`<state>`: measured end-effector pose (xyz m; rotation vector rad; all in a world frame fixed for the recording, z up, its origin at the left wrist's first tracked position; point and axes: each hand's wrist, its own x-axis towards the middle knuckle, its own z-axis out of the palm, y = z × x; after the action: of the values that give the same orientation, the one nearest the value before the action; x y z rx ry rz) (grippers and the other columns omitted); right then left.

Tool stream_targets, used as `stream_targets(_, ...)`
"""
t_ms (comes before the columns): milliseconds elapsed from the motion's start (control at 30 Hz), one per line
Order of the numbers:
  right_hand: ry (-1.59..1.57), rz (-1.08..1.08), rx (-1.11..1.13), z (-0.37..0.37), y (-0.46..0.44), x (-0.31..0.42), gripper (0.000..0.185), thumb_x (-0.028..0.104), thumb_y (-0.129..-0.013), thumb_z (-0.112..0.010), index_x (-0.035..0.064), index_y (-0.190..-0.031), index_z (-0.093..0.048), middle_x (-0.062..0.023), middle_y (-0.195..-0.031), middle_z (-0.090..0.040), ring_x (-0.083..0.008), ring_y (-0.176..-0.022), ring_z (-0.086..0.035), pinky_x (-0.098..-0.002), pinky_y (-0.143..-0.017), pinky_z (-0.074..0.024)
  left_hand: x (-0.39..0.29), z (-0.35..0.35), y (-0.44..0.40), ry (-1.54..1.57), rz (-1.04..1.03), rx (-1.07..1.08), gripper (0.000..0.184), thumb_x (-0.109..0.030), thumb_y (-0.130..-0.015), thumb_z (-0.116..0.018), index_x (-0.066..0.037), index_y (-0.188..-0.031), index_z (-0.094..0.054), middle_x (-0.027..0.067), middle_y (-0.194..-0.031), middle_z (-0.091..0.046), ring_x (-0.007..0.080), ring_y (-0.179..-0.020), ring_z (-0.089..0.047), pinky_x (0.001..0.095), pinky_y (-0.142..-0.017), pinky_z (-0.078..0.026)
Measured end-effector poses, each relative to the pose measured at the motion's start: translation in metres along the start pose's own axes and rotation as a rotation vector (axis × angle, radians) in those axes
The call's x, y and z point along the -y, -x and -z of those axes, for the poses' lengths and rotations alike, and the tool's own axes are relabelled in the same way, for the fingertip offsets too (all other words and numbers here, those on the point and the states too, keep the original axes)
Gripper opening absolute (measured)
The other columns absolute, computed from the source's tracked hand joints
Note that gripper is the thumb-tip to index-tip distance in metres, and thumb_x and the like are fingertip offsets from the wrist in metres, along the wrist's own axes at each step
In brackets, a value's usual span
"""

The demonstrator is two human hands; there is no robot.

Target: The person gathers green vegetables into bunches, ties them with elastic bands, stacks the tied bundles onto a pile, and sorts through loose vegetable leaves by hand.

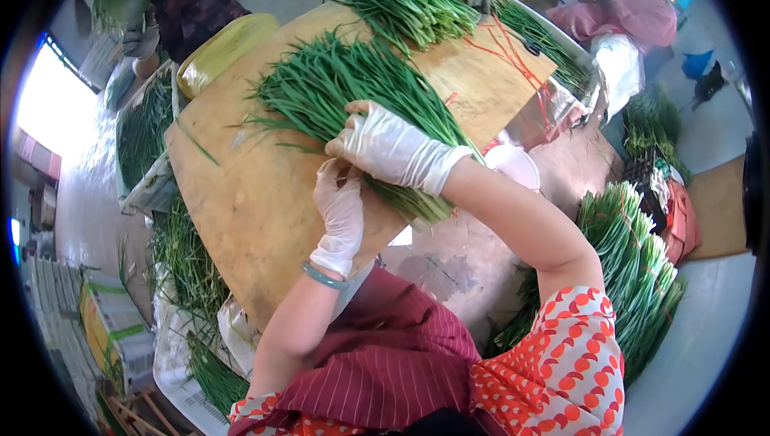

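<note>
A large bunch of long green leafy stalks (321, 83) lies slantwise on the wooden board (241, 211). My right hand (393, 143), in a white glove, rests over the lower part of this bunch with its fingers curled at the near edge. Just below it, my left hand (338, 203), also gloved and with a bangle at the wrist, has its fingertips pinched together beside the bunch; what they hold, if anything, is too small to tell. A second bunch (409, 7) lies at the board's far edge, by some red ties (513, 55).
Tied bundles (622, 235) stand at the right, near a dark crate (642, 179). Loose greens fill containers at the left (148, 131) and far right (545, 43). A yellow bundle (224, 51) touches the board. One person (188, 3) is at upper left, another (634, 15) at upper right.
</note>
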<state>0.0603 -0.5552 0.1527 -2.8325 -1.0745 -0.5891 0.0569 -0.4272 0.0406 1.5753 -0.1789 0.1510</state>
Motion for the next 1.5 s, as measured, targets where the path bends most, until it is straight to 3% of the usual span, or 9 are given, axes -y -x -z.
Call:
stream_targets(333,-0.223,-0.116,-0.112,-0.001,0.012,-0.029,0.021,0.016,-0.072,-0.064,0.0130,-0.093,-0.065,-0.0066,-0.079,-0.063,-0.0233,-0.083,-0.060,-0.0384,-0.085,-0.0444,0.006,-0.006,-0.006,0.074,0.066,-0.046,0.017,-0.003,-0.082,-0.063,0.002,-0.098,-0.063,0.0063,-0.089,-0.059,0.0132,-0.075,-0.055,0.0252,-0.071,-0.044)
stream_targets(433,-0.441,-0.383,-0.431,-0.024,0.035,-0.094,0.018,0.011,-0.077,-0.060,0.0152,-0.092,-0.068,-0.0125,-0.083,-0.065,-0.0312,-0.080,-0.061,-0.0399,-0.073,-0.0486,0.003,-0.005,-0.004,-0.068,0.014,-0.023,0.014,-0.003,-0.083,-0.063,0.002,-0.095,-0.064,0.0056,-0.091,-0.060,0.0127,-0.079,-0.055,0.0245,-0.074,-0.044)
stream_targets(567,-0.007,-0.779,-0.155,-0.060,0.099,-0.160,0.018,0.011,-0.076,-0.061,0.0159,-0.092,-0.068,-0.0104,-0.092,-0.065,-0.0292,-0.087,-0.062,-0.0379,-0.077,-0.0488,-0.004,-0.008,0.000,0.048,0.044,-0.068,0.012,-0.003,-0.084,-0.062,0.000,-0.095,-0.063,0.0028,-0.089,-0.060,0.0093,-0.076,-0.053,0.0224,-0.071,-0.044)
stream_targets(800,0.033,-0.755,0.188,-0.066,0.134,-0.152,0.013,0.016,-0.069,-0.065,0.0131,-0.081,-0.066,-0.0105,-0.088,-0.064,-0.0299,-0.083,-0.062,-0.0376,-0.071,-0.0490,-0.012,-0.010,0.000,0.275,0.196,-0.074,0.012,-0.003,-0.085,-0.061,0.000,-0.097,-0.062,0.0031,-0.092,-0.060,0.0087,-0.080,-0.055,0.0217,-0.073,-0.046)
stream_targets(967,-0.089,-0.866,0.004,-0.051,0.153,-0.111,0.009,0.013,-0.078,-0.057,0.0077,-0.082,-0.064,-0.0143,-0.089,-0.062,-0.0351,-0.085,-0.059,-0.0416,-0.072,-0.0471,-0.014,-0.011,0.001,0.266,0.189,-0.082,0.012,-0.004,-0.087,-0.059,-0.003,-0.098,-0.063,-0.0012,-0.088,-0.060,0.0067,-0.076,-0.053,0.0216,-0.069,-0.045)
stream_targets(1033,-0.175,-1.141,-0.364,-0.054,0.163,-0.098,0.014,0.015,-0.082,-0.054,0.0071,-0.086,-0.065,-0.0149,-0.088,-0.064,-0.0338,-0.085,-0.061,-0.0398,-0.074,-0.0481,-0.015,-0.011,0.002,0.261,0.210,-0.068,0.012,-0.005,-0.087,-0.059,-0.003,-0.098,-0.063,-0.0012,-0.088,-0.060,0.0067,-0.077,-0.053,0.0217,-0.070,-0.045)
stream_targets(1133,-0.328,-1.303,-0.175,-0.040,0.168,-0.091,0.017,0.015,-0.083,-0.054,0.0067,-0.091,-0.066,-0.0155,-0.086,-0.066,-0.0316,-0.082,-0.064,-0.0368,-0.074,-0.0494,-0.021,-0.013,0.002,0.258,0.213,-0.065,0.013,-0.005,-0.087,-0.059,-0.003,-0.099,-0.063,-0.0014,-0.089,-0.060,0.0066,-0.078,-0.053,0.0217,-0.071,-0.045)
stream_targets(1267,-0.426,-0.885,-0.102,-0.058,0.159,-0.073,0.020,0.012,-0.079,-0.052,0.0068,-0.090,-0.068,-0.0204,-0.086,-0.064,-0.0332,-0.080,-0.063,-0.0383,-0.075,-0.0495,-0.023,-0.015,0.002,0.224,0.222,-0.091,0.013,-0.002,-0.086,-0.059,0.001,-0.099,-0.061,0.0009,-0.089,-0.059,0.0071,-0.077,-0.053,0.0205,-0.071,-0.045)
stream_targets(1500,-0.171,-0.958,-0.232,-0.054,0.149,-0.120,0.019,0.016,-0.074,-0.059,0.0107,-0.089,-0.069,-0.0137,-0.088,-0.064,-0.0333,-0.083,-0.061,-0.0411,-0.074,-0.0483,-0.017,-0.012,0.004,0.239,0.205,-0.089,0.012,-0.004,-0.086,-0.059,-0.003,-0.098,-0.063,-0.0020,-0.089,-0.060,0.0065,-0.078,-0.053,0.0213,-0.071,-0.045)
